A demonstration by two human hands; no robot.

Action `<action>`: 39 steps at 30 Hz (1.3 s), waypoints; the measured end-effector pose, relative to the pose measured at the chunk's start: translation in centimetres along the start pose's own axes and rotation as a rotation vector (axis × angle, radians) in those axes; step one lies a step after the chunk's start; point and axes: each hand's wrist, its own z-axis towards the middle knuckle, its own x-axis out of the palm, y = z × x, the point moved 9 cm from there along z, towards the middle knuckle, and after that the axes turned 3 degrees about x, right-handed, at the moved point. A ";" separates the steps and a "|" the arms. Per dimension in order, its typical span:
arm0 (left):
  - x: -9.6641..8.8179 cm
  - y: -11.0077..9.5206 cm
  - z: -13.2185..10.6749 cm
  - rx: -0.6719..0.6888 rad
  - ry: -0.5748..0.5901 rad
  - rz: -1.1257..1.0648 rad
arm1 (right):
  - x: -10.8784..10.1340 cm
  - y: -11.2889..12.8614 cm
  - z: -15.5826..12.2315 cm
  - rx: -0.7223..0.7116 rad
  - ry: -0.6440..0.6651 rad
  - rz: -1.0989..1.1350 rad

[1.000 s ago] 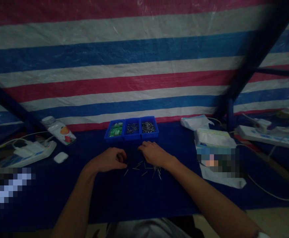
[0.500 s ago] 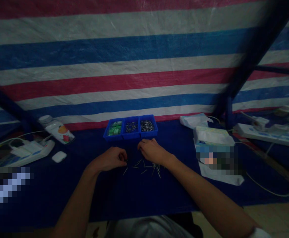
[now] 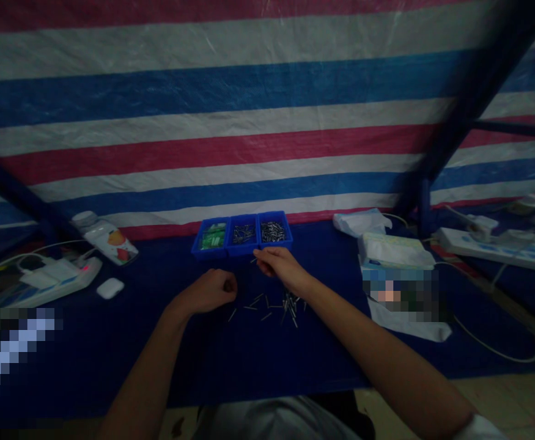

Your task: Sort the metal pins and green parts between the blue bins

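Several small metal pins (image 3: 271, 305) lie scattered on the dark blue table (image 3: 258, 360). My left hand (image 3: 212, 290) rests curled in a loose fist just left of them; what it holds is hidden. My right hand (image 3: 279, 264) is raised above the pins with fingertips pinched, close to the front edge of a blue three-compartment tray (image 3: 243, 234). A tiny light speck shows at its fingertips, too small to name. The tray holds green parts on the left and metal parts in the middle and right sections.
A white power strip with cables (image 3: 42, 278), a white earbud case (image 3: 110, 288) and a printed bottle (image 3: 106, 239) lie at the left. Tissue packs (image 3: 395, 250) and another power strip (image 3: 491, 249) are at the right. A striped tarp (image 3: 249, 122) hangs behind; dark frame posts (image 3: 425, 201) stand at the right.
My right hand has lifted off the pin pile and moved forward toward the tray, fingertips pinched. My left hand stayed nearly still, shifting slightly up.
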 end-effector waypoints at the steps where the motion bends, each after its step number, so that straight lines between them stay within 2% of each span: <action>1: 0.0 -0.1 0.0 -0.001 -0.005 0.014 | -0.1 -0.5 0.1 0.034 -0.011 0.034; 5: -0.2 -0.6 0.2 0.010 -0.031 0.061 | 0.0 -1.5 0.4 0.095 0.008 0.130; 10: -0.2 -1.2 0.4 0.013 -0.052 0.096 | 0.6 -1.0 0.2 0.082 0.055 0.201; 19: -0.1 -1.4 0.4 0.002 -0.075 0.115 | 0.2 -2.0 0.5 0.140 0.003 0.035; 24: -0.5 -1.6 0.5 0.033 -0.125 0.083 | 0.1 -1.4 0.9 0.065 -0.022 0.061; 28: -1.5 -1.7 0.5 0.070 -0.235 0.030 | 0.2 -0.8 0.7 -0.074 -0.037 -0.268; 31: -2.3 -1.8 0.5 0.080 -0.307 -0.016 | 1.5 -0.1 0.1 -0.221 0.023 -0.515; 33: -2.6 -1.8 0.5 0.083 -0.339 -0.061 | 2.1 0.1 -0.3 -0.263 0.055 -0.594; 36: -3.1 -1.8 0.4 0.092 -0.382 -0.150 | 2.4 0.3 -0.6 -0.286 0.060 -0.600; 39: -3.8 -1.9 0.2 0.108 -0.446 -0.216 | 2.0 0.6 -0.6 -0.300 0.007 -0.534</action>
